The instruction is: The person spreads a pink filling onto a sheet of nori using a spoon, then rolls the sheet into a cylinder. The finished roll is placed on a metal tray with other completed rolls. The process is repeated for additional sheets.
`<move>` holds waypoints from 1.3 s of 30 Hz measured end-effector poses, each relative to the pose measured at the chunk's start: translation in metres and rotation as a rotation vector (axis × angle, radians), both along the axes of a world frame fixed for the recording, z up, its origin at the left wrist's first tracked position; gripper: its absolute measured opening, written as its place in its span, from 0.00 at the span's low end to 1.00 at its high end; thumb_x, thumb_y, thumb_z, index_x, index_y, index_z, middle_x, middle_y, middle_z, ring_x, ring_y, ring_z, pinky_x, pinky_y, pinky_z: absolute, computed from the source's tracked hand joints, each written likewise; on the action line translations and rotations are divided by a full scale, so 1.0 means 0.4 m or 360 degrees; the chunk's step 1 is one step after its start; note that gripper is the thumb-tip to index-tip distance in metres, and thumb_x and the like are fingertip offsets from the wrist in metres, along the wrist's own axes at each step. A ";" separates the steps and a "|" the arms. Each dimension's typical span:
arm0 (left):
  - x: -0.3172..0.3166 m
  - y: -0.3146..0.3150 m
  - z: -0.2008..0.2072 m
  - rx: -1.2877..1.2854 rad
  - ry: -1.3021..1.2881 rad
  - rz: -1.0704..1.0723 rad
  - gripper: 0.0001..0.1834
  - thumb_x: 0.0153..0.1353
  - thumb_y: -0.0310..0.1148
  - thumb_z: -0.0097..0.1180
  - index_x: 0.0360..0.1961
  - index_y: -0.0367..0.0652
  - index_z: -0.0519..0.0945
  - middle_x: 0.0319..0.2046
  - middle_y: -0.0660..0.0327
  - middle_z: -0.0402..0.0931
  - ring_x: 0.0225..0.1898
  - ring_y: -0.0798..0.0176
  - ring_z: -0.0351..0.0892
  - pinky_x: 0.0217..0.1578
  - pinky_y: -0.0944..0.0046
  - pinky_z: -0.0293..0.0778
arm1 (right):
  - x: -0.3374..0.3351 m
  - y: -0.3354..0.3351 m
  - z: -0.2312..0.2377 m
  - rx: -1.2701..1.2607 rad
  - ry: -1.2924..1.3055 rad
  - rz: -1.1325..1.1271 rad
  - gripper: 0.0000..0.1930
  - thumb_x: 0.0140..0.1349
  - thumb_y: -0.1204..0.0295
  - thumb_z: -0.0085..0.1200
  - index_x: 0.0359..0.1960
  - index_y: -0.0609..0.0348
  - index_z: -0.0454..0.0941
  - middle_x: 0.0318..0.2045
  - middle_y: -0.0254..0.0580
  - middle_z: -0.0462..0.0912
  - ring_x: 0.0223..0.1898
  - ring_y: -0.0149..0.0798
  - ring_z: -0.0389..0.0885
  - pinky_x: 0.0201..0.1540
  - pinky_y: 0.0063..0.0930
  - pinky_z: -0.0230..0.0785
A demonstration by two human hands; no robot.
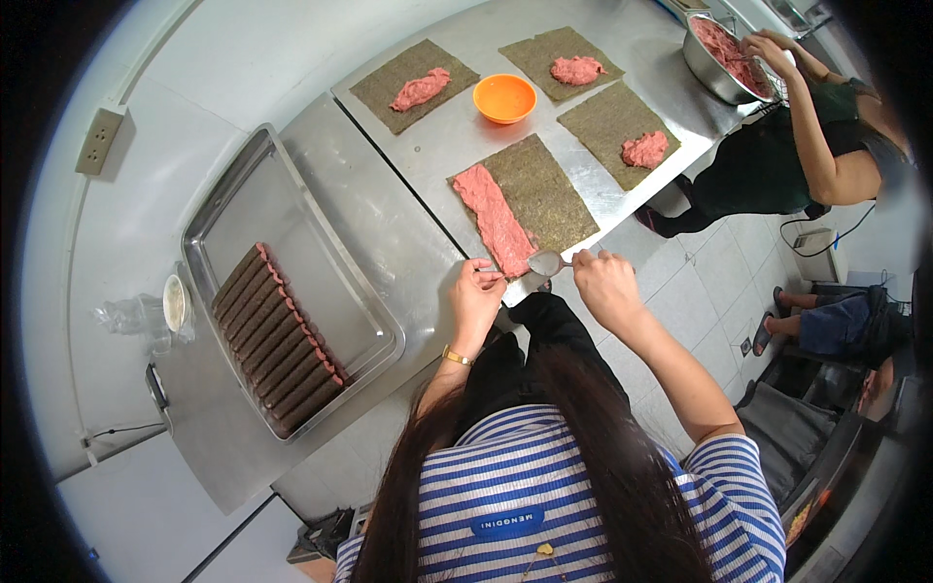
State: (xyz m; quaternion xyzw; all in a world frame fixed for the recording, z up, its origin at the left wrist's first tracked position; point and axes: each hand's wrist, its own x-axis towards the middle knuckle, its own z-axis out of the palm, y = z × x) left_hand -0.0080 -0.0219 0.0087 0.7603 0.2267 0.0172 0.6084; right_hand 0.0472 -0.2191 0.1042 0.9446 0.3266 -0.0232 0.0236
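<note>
In the head view, the spoon [546, 262] lies nearly level across the picture, its bowl pointing left toward the near end of a pink meat strip [493, 219] and its handle running right into the person's right hand [607, 287]. That hand is closed around the handle. Whether the spoon's bowl touches the meat cannot be told.

The strip is long and flat; its axis slants from upper left to lower right, along the left side of a dark seaweed sheet [549, 199]. The rest of this sheet, to the right of the strip, is uncovered. Its near corner reaches the front edge of the steel table [428, 155], beside both hands.

The left hand [476, 296] has its fingertips drawn narrowly together at the near end of the strip; whether they pinch anything cannot be told.

A dark seam in the worktop runs just left of the sheet, roughly parallel to the strip. Beyond the seam, a band of steel separates the sheet from a tray [292, 204] holding a slanted row of dark rolls [282, 340]. An orange bowl [504, 100] stands past the sheet's far corner, between two sheets with meat lumps. A third such sheet lies near on the right, with a narrow steel gap between. Farther right, a co-worker's hands [768, 53] are at a steel basin [709, 68] of meat.
</note>
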 end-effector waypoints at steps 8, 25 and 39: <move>0.002 0.000 0.001 -0.0048 0.0079 -0.0030 0.17 0.51 0.23 0.61 0.43 0.35 0.75 0.33 0.58 0.83 0.33 0.69 0.82 0.35 0.70 0.76 | 0.022 -0.051 0.026 0.0113 0.0021 -0.0107 0.10 0.55 0.74 0.50 0.37 0.63 0.79 0.30 0.43 0.80 0.32 0.44 0.81 0.33 0.35 0.75; -0.003 -0.013 -0.015 0.0085 -0.0054 -0.0003 0.17 0.50 0.24 0.60 0.43 0.37 0.77 0.28 0.57 0.83 0.30 0.63 0.84 0.32 0.65 0.79 | -0.098 -0.010 -0.055 0.0563 0.0458 -0.0579 0.15 0.54 0.79 0.46 0.44 0.60 0.78 0.33 0.51 0.79 0.32 0.57 0.81 0.34 0.49 0.74; -0.005 -0.020 0.018 0.0031 -0.0046 0.0047 0.16 0.50 0.22 0.59 0.43 0.37 0.77 0.28 0.55 0.83 0.30 0.62 0.84 0.33 0.64 0.79 | -0.011 -0.043 -0.028 0.0003 -0.0145 0.0108 0.22 0.52 0.75 0.49 0.52 0.62 0.75 0.29 0.37 0.75 0.31 0.39 0.74 0.34 0.34 0.69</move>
